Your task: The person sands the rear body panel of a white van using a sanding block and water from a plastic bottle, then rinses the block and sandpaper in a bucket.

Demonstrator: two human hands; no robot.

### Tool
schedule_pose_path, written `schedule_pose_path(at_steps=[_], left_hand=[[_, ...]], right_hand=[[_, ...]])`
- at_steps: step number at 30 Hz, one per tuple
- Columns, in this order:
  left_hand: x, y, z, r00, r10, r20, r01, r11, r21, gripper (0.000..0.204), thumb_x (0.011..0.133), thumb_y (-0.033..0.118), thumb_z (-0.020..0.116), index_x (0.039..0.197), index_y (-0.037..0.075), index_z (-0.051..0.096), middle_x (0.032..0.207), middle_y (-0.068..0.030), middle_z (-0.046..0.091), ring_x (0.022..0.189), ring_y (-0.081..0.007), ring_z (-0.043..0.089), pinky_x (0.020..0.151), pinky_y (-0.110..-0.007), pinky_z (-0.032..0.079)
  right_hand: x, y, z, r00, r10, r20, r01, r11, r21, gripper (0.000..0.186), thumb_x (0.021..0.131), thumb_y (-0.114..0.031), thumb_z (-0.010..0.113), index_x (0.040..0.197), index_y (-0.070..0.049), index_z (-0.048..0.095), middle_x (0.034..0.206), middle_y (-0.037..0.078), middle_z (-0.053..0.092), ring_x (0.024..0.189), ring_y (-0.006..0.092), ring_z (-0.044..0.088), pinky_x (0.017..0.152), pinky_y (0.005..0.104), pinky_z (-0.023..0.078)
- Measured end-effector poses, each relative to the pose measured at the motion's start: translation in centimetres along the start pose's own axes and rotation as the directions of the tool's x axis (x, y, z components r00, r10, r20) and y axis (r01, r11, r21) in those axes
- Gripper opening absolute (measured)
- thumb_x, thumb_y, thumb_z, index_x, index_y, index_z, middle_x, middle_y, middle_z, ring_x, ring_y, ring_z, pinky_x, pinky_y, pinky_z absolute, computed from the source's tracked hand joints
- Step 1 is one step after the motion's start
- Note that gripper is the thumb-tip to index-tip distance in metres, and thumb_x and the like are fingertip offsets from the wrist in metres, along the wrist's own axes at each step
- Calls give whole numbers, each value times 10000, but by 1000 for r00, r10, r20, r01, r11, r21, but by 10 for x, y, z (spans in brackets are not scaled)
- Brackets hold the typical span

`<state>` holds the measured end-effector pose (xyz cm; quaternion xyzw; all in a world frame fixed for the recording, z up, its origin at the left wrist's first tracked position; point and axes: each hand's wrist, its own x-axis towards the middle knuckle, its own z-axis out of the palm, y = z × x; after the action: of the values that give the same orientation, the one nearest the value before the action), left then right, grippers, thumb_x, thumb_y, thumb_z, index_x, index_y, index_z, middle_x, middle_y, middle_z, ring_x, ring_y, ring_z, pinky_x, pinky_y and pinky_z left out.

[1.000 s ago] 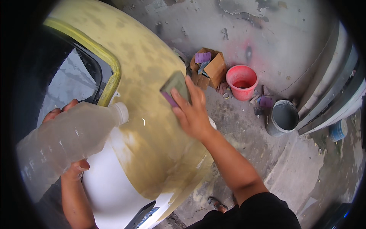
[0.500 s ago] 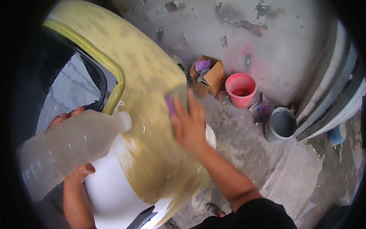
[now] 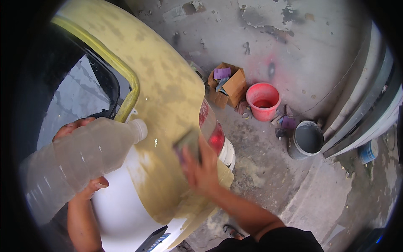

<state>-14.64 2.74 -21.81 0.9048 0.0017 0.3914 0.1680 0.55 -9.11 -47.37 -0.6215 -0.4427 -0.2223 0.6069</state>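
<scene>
My left hand is wrapped round a large cloudy plastic bottle, tilted with its white capped end toward the upper right. Part of the hand is hidden behind the bottle. On the right, my right hand grips a sanding block, dark greenish-grey with a purple edge and smeared by motion. It is at the rear corner of a car body panel, yellowish with darker, wet-looking patches. A white area lies below the bottle. A red and clear tail light shows beyond my right hand.
A dark rear window with a yellow-edged frame is at the left. Along the wall stand an open cardboard box, a red bucket and a grey bucket. Long curved panels lean at the right, near a blue can.
My right hand has drawn the sanding block nearer and slightly left across the panel, uncovering the tail light. My left hand and the bottle have hardly moved.
</scene>
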Motion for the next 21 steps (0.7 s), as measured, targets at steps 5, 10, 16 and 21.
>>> schedule_pose_path(at_steps=[5, 10, 16, 21], left_hand=[[1, 1, -4, 997, 29, 75, -25, 998, -61, 1104, 533, 572, 881, 1354, 55, 352, 1279, -148, 486, 1187, -285, 495, 990, -415, 432], [8, 0, -9, 974, 126, 187, -108, 989, -103, 1061, 533, 463, 923, 1350, 69, 372, 1284, -137, 500, 1193, -277, 505, 987, -419, 440], [6, 4, 2, 990, 4, 138, 26, 977, -210, 975, 570, 366, 925, 1332, 63, 399, 1266, -135, 518, 1147, -270, 538, 950, -397, 466], [-2, 14, -2, 982, -56, 178, 80, 988, -129, 848, 616, 308, 905, 1290, 34, 468, 1226, -137, 555, 1080, -261, 570, 901, -366, 476]], right_hand=[[32, 16, 2, 996, 45, -77, -45, 999, 6, 499, 899, -156, 575, 1389, -138, 485, 1425, 320, 331, 1154, 468, 460, 971, 531, 361], [108, 40, 1, 982, 105, -156, -102, 994, 31, 507, 898, -145, 580, 1394, -152, 478, 1421, 315, 336, 1193, 461, 425, 1007, 523, 329], [-83, -51, 26, 996, -20, -82, 36, 980, 194, 470, 820, -126, 660, 1282, -185, 594, 1381, 297, 385, 1153, 505, 436, 976, 548, 344], [51, -24, 13, 976, 160, -147, -140, 980, 140, 457, 888, -171, 580, 1342, -164, 535, 1389, 323, 365, 1242, 484, 388, 1017, 538, 316]])
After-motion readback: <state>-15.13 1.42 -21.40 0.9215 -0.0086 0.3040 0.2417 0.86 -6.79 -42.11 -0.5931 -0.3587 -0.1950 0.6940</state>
